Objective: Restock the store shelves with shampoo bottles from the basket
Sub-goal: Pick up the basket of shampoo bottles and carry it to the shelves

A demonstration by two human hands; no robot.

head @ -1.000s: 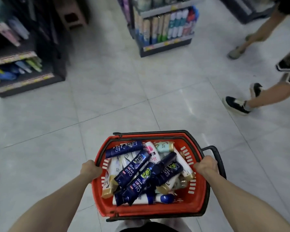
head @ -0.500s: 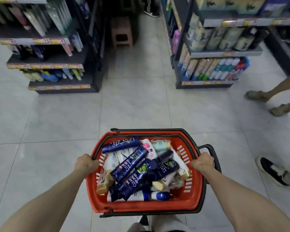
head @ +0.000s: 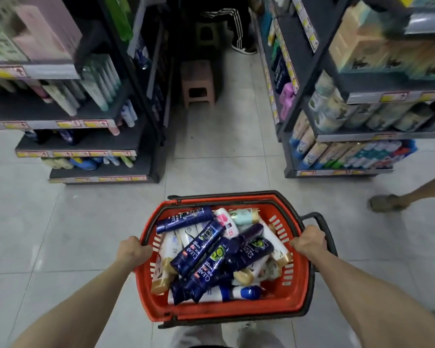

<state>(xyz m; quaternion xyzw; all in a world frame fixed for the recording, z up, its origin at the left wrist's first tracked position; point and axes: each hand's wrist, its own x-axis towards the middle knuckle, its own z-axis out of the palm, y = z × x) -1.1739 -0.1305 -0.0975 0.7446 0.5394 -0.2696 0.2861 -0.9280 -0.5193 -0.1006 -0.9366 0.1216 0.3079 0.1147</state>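
**Clerk:** Entry one, basket [head: 224, 313]. How is it listed?

**Checker:** Red plastic, with a black handle [head: 322, 219] folded outward. It is carried clear of the floor [head: 60, 234]. The left hand [head: 133, 251] is logged with its grip clamped on the left rim. The right hand [head: 309, 241] is logged with its grip clamped on the right rim, beside the handle.

**Clerk:** Entry two, shampoo bottles [head: 199, 243]?

**Checker:** All are counted inside the basket, piled crosswise. Dark blue tubes are uppermost, with white, pink and pale green ones beneath. None is lifted out and none is shelved.

**Clerk:** What is recorded as changed?

**Checker:** The surroundings only. A second ago the shelving is noted small and far off. Now the left shelves [head: 81, 153] and the right shelves [head: 377, 133] are entered close on either side, with the aisle mouth straight ahead. A stool [head: 199, 82] is noted in that aisle, and a person's striped trouser legs [head: 236, 26] beyond it. The pile and both holds are recorded unchanged.

**Clerk:** Meaning for the task?

**Checker:** The carrying stage is judged nearly finished, and restocking proper is not begun. A matching shelf section is yet to be found. The basket is likely to be set down so that one hand is freed. A passer-by's foot [head: 384, 203] is noted to the right, so room is to be allowed there.
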